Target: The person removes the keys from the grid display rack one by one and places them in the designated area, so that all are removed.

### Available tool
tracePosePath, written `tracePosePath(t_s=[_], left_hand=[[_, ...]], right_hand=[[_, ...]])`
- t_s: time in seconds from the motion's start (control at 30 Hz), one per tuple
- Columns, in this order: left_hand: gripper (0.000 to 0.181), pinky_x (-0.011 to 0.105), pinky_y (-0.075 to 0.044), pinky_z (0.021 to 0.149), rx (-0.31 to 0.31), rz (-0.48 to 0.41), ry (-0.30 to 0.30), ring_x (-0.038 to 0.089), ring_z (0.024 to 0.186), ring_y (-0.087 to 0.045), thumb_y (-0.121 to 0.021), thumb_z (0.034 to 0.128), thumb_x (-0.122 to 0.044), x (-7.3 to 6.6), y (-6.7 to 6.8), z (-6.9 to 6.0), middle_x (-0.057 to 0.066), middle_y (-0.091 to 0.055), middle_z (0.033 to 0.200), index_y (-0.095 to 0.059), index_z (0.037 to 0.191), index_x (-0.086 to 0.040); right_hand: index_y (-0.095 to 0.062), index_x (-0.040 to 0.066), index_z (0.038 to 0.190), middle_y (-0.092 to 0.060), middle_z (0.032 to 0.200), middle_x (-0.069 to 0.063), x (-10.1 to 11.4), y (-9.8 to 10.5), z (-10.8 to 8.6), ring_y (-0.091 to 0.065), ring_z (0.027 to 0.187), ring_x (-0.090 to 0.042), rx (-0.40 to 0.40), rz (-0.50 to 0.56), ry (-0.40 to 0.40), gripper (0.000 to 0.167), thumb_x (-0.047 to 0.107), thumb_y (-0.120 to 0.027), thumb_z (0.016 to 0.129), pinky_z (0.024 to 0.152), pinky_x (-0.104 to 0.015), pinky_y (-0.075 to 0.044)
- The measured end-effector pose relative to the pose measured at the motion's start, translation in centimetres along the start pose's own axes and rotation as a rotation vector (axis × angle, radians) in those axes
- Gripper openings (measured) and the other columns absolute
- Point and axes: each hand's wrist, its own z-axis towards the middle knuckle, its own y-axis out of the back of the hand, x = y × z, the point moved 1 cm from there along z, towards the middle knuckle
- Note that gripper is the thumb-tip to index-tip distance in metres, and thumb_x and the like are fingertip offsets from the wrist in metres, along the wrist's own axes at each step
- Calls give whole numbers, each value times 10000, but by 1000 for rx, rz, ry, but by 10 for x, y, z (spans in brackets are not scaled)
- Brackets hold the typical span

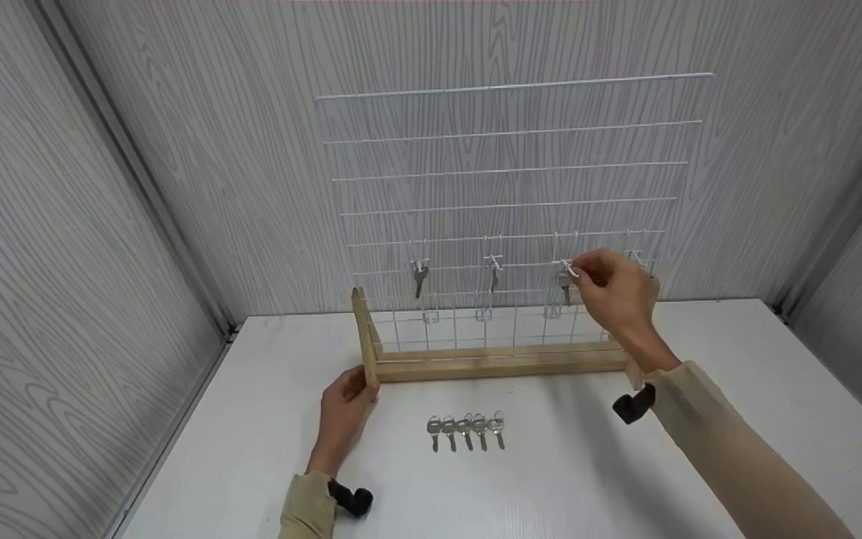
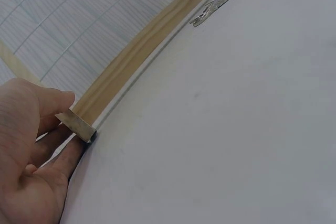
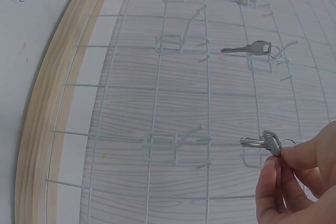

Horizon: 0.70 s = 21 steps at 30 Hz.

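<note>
My right hand (image 1: 616, 292) is up at the white wire grid rack (image 1: 515, 329), pinching a key (image 3: 271, 142) by its ring end at the third hook from the left. Whether the ring sits fully on that hook is hidden by the fingers. Two more keys hang to its left, one key (image 1: 420, 281) on the first hook and another key (image 1: 494, 278) on the second. Low on the left, my left hand (image 1: 345, 408) grips the end of the rack's wooden base (image 1: 502, 367), thumb on one side and fingers on the other.
Several loose keys (image 1: 466, 432) with rings lie in a row on the white table (image 1: 401, 494) in front of the rack. A lower row of hooks (image 3: 176, 148) shows on the grid. Behind stands a grey wood-patterned wall (image 1: 214, 150).
</note>
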Motion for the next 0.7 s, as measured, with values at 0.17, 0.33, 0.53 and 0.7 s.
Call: tracePosePath(t_s=[0.17, 0.33, 0.53, 0.7], left_hand=[[468, 374, -582, 1090, 4, -15, -5, 358, 1388, -608, -699, 1028, -98, 1, 1, 1, 227, -628, 1478, -596, 1475, -4], [470, 355, -589, 1075, 4, -12, -3, 356, 1390, -609, -695, 1028, -99, 1, 2, 1, 221, -625, 1486, -596, 1480, -15], [465, 331, -601, 1046, 8, -23, 5, 347, 1375, -620, -693, 1032, -109, 0, 1, 0, 220, -631, 1480, -599, 1478, -15], [460, 322, -606, 1033, 5, -22, 6, 329, 1360, -630, -703, 1028, -121, 0, 1, 0, 205, -645, 1465, -610, 1467, -19]], right_hand=[[-797, 59, 1070, -814, 1001, -128, 0, 2, -1, -728, 842, -192, -4, 7, 17, 122, 127, -707, 1026, 693, -127, -466], [-790, 57, 1071, -807, 983, -123, -1, 5, -3, -662, 782, -29, 7, 42, 7, 118, 134, -713, 1027, 639, -94, -462], [-775, 33, 1080, -776, 971, -145, -2, 11, -8, -641, 778, -99, 49, 129, -24, 117, 104, -695, 1033, 622, -133, -489], [-779, 37, 1073, -767, 961, -150, 0, 17, -11, -622, 771, -123, 65, 154, -24, 128, 130, -701, 1035, 615, -146, -483]])
